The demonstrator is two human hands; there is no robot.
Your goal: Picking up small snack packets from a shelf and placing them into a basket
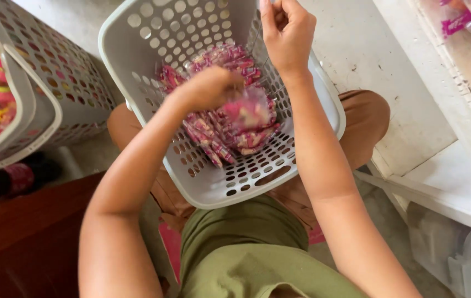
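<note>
Inside the grey basket on my lap, my left hand grips a clear packet above the pink candy sachets — right hand pinched shut at the far rim, contents indiscernible.

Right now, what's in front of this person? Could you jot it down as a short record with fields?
Setting: person seated, grey perforated basket on their lap
Basket contents: pile of small pink wrapped sweets
Left hand: blurred, down among the sweets; grip unclear
Right hand: raised over the basket's far side, fingers pinched together; what it holds is not visible
To the left: second grey basket with bright packets
To the right: white shelf with colourful packets
</note>
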